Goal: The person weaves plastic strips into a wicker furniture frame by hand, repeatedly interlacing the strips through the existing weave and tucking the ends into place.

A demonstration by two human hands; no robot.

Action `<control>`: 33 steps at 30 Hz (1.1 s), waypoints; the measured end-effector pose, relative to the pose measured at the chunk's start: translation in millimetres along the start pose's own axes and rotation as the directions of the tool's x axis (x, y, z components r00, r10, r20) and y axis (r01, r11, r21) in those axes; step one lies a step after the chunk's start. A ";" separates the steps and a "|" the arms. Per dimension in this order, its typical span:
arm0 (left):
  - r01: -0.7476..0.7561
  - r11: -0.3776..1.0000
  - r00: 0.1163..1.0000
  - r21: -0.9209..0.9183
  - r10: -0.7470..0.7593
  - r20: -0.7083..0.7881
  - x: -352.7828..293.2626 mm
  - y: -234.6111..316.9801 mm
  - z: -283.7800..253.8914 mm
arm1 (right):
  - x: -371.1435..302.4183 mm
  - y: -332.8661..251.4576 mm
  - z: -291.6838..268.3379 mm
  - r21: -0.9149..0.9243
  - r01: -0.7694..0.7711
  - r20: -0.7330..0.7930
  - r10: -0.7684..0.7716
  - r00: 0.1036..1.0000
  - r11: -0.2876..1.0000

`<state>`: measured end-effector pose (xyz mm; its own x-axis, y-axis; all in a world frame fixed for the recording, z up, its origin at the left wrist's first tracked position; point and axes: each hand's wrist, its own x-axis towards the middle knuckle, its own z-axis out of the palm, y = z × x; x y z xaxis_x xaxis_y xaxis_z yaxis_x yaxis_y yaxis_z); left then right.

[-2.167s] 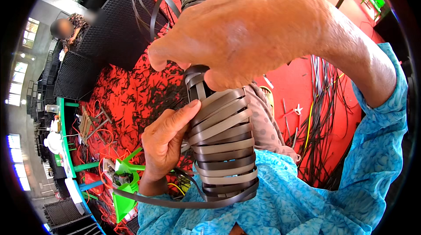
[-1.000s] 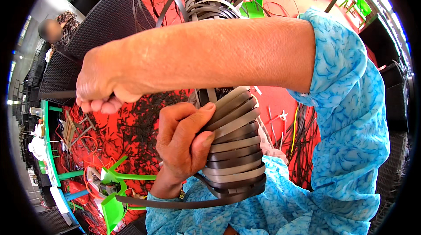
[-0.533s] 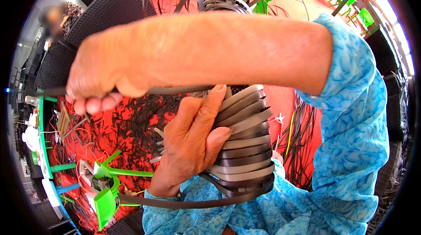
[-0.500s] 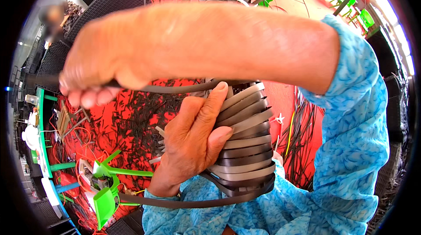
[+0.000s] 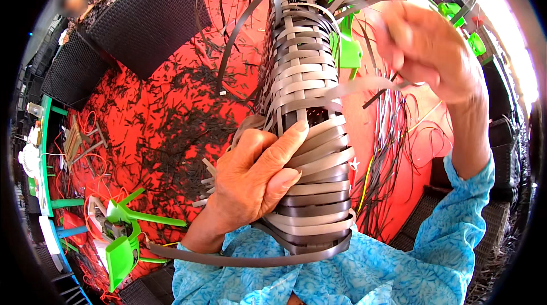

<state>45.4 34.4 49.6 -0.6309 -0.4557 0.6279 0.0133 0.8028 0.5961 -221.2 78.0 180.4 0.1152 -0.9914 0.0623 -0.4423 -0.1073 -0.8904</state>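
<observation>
A long woven piece (image 5: 302,74) of grey and dark flat plastic strips runs from my lap away to the far side, loose strip ends fanning out at its top. My left hand (image 5: 248,174) grips its left side. The index finger presses on the weave beside a gap between strips, the thumb lies lower on it, and the other fingers are folded. My right hand (image 5: 430,48), blurred, is raised to the right of the weave. It pinches a light grey strip (image 5: 364,84) that stretches from the weave. One dark loose strip (image 5: 228,260) curves across my lap.
Cut strip scraps (image 5: 188,134) litter the red floor at left. Long loose strips (image 5: 387,162) lie at right. A green plastic stool (image 5: 122,254) stands lower left, dark wicker furniture (image 5: 151,20) behind. Another person (image 5: 80,9) sits far left.
My right arm has swung from the left, across the weave, to the right side. The strip now stretches rightward. My left hand stays nearly in place on the weave.
</observation>
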 end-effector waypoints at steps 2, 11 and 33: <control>-0.014 1.000 1.000 0.006 0.014 -0.007 -0.6 -0.6 1.0 | -16.3 -2.3 2.0 -0.063 -0.148 0.059 0.152 0.987 0.987; -0.081 0.997 0.995 0.021 0.082 -0.051 1.1 -2.4 5.8 | -58.3 18.1 1.1 -0.101 -0.301 -0.187 0.279 0.942 0.948; -0.044 0.999 0.994 -0.015 0.042 -0.101 8.2 5.5 -3.6 | -49.9 -1.8 24.1 -0.512 -0.076 0.016 0.098 0.995 0.856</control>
<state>43.1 33.8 59.8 -0.5479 -0.4581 0.6999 0.0529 0.8161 0.5755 -204.7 129.5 168.0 0.0854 -0.9958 -0.0321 -0.8425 -0.0550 -0.5358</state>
